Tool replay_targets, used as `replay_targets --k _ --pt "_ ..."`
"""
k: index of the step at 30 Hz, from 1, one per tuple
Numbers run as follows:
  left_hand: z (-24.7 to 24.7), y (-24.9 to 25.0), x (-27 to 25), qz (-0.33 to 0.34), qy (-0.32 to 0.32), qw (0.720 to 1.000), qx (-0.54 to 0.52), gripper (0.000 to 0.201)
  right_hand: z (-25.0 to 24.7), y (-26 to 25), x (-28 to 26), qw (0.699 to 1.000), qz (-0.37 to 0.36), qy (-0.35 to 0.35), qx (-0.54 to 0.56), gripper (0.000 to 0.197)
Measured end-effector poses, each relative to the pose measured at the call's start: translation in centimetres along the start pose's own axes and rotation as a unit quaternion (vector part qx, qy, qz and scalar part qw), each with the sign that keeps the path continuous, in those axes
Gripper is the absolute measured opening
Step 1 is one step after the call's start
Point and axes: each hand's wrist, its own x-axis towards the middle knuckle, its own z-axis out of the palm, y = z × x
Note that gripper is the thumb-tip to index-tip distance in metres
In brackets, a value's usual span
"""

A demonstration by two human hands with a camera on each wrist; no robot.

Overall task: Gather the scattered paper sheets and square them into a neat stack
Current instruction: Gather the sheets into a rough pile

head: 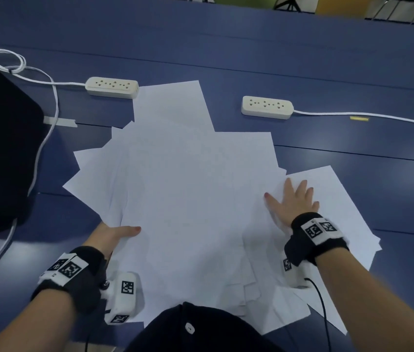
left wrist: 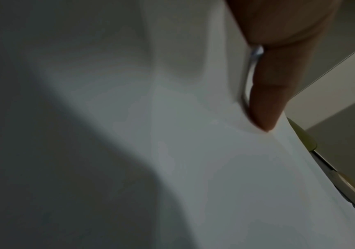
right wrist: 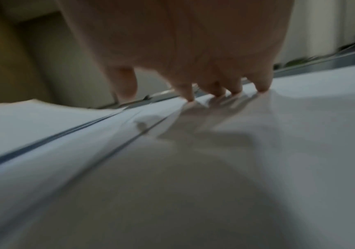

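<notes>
paper sheets [head: 188, 189]: white, loose overlapping spread, fanned at all angles, mid-bench to near edge; not squared.
top sheet [head: 170, 102]: sticks out toward far edge, corner just beside one power strip.
right sheet [head: 340, 199]: lies furthest toward right edge, tilted, partly under the rest.
left hand [head: 114, 233]: at near-left side of the spread, thumb on top of a sheet, fingers hidden below the paper; pinching the sheet edge. Left wrist view shows one digit [left wrist: 266, 101] pressed on the paper, sheet bowed.
right hand [head: 292, 201]: flat, fingers straight & spread, palm down on the paper at right side; grasps nothing. Right wrist view: fingertips [right wrist: 188, 96] touching the sheet, paper rippled beside them.
bench [head: 353, 59]: blue top w/ dark seams.
power strips: 2, cream, w/ white cords; left one [head: 112, 87] toward far-left, right one [head: 266, 107] right of the top sheet, apart from paper.
black object [head: 0, 148]: big, dark, at left edge; can't tell what.
wrists: black bands w/ printed marker tags, both arms.
</notes>
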Motion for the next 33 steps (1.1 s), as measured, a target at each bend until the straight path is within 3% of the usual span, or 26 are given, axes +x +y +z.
replay_targets --k 3,6,10,13,15,18,20,23,26,30,33 --pt "-0.2 -0.3 0.5 -0.013 0.013 1.000 0.010 0.024 2.2 -1.1 -2.8 0.997 -0.078 -0.029 -0.003 0.075" --pt "-0.1 -0.4 0.6 -0.014 0.013 1.000 0.011 0.029 2.5 -1.1 -4.0 0.993 -0.118 -0.012 -0.007 0.074" --pt "0.1 -0.2 0.3 0.001 0.014 1.000 0.006 0.022 -0.5 0.8 -2.6 0.994 0.008 0.103 0.039 0.064" --pt "0.0 -0.4 0.3 0.007 0.023 1.000 0.009 0.029 -1.6 2.2 -1.7 0.995 0.064 0.079 -0.004 0.070" --pt "0.0 -0.3 0.3 -0.003 0.017 1.000 0.007 0.022 -1.8 2.6 -1.2 0.998 0.057 0.029 0.008 0.075" --pt "0.1 -0.3 0.3 -0.006 0.023 1.000 0.008 0.033 -2.3 2.7 -1.1 0.998 0.051 -0.039 0.029 0.066" --pt "0.1 -0.3 0.3 -0.013 0.030 0.999 0.006 0.041 -2.2 2.8 -1.3 0.998 0.052 -0.030 -0.002 0.056" --pt "-0.1 -0.3 0.3 -0.026 0.021 0.999 0.003 0.039 -2.0 2.8 -1.8 0.998 0.048 -0.026 -0.025 0.046" --pt "-0.1 -0.2 0.2 -0.032 0.006 0.999 0.000 0.038 -2.0 3.3 -1.8 0.997 -0.003 -0.062 0.044 0.031" --pt "-0.8 0.1 -0.1 -0.040 -0.004 0.999 -0.004 0.057 -1.9 4.1 -2.0 0.993 -0.034 -0.056 0.095 0.026" --pt "-1.8 0.0 0.0 -0.062 0.003 0.998 0.009 0.039 -2.3 5.3 -1.7 0.989 0.007 -0.024 0.142 0.027"
